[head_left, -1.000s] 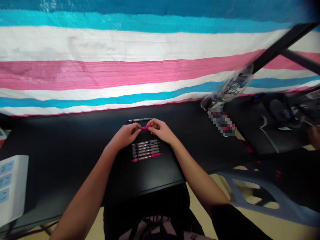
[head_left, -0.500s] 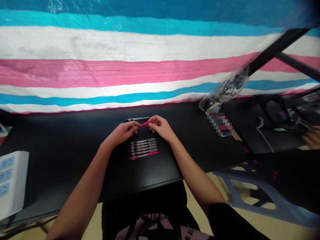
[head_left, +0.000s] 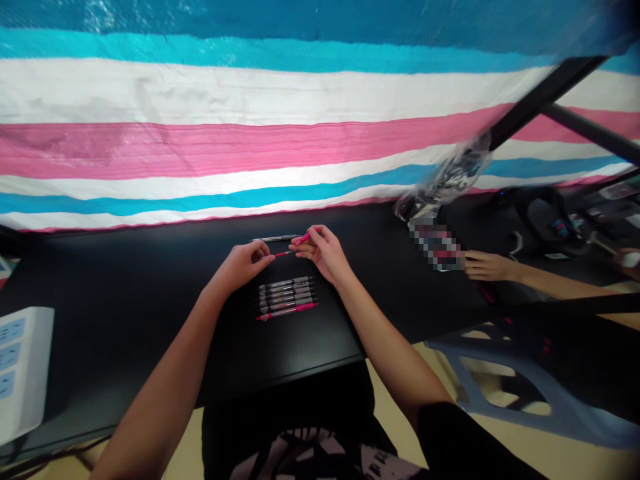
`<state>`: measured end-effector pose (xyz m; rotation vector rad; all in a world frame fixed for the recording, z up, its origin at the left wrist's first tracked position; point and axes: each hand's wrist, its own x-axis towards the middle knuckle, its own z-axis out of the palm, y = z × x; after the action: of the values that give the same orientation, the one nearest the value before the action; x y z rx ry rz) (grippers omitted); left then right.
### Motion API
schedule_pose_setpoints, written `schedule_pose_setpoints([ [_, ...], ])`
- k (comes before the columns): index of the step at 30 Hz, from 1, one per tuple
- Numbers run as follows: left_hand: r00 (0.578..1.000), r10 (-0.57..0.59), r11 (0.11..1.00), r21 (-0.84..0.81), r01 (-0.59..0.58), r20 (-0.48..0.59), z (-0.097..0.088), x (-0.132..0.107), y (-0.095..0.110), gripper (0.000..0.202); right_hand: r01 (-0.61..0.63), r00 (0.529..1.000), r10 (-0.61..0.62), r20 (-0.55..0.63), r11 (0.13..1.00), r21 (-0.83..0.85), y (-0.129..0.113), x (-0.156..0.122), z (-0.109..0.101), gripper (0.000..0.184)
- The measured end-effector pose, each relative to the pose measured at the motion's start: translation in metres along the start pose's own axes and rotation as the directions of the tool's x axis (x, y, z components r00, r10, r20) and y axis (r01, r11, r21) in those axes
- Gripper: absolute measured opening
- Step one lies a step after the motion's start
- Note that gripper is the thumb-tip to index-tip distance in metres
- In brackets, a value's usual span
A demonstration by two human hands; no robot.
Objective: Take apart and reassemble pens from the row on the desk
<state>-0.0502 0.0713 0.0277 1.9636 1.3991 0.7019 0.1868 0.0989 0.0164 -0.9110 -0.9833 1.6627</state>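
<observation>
My left hand (head_left: 245,261) and my right hand (head_left: 321,253) hold a pink pen (head_left: 303,238) just above a black table (head_left: 125,293). The right hand grips the pink barrel. The left fingertips pinch a thin pink-tipped piece (head_left: 282,254) sticking out of the barrel toward the left. Just below the hands, a row of several pens (head_left: 286,294) lies side by side, and the nearest one is pink (head_left: 288,311). A single dark pen (head_left: 273,239) lies apart, behind the hands.
A striped pink, white and blue tarp (head_left: 250,147) hangs behind the table. A white power strip (head_left: 20,367) sits at the left edge. At right are a clear plastic bag (head_left: 453,175), another person's hand (head_left: 484,265) and a grey plastic chair (head_left: 505,387).
My hands have drawn slightly apart, and the thin piece now shows between the barrel and my left fingers. Another person's hand has reached onto the table at the right.
</observation>
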Motion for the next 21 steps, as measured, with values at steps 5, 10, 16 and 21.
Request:
schedule_pose_setpoints([
  [5, 1.0, -0.006, 1.0, -0.011, 0.006, 0.009, -0.0012, -0.0004, 0.0017, 0.023, 0.027, 1.0, -0.026, -0.01, 0.999, 0.046, 0.0011, -0.0006, 0.0028, 0.047],
  [10, 1.0, 0.021, 0.999, -0.026, -0.021, -0.006, -0.0013, -0.0009, 0.0012, 0.028, 0.067, 0.996, -0.064, -0.063, 0.997, 0.046, 0.0001, 0.0001, 0.0036, 0.046],
  [16, 0.999, 0.023, 0.999, -0.027, -0.023, -0.025, -0.001, 0.0004, -0.0021, 0.027, 0.078, 0.994, -0.076, -0.076, 0.997, 0.017, 0.0034, 0.0012, 0.0024, 0.05],
  [21, 0.999, 0.017, 0.999, -0.026, -0.018, -0.032, -0.001, 0.0009, -0.0026, 0.028, 0.047, 0.999, -0.046, -0.012, 0.998, 0.031, 0.008, 0.0002, 0.0035, 0.053],
])
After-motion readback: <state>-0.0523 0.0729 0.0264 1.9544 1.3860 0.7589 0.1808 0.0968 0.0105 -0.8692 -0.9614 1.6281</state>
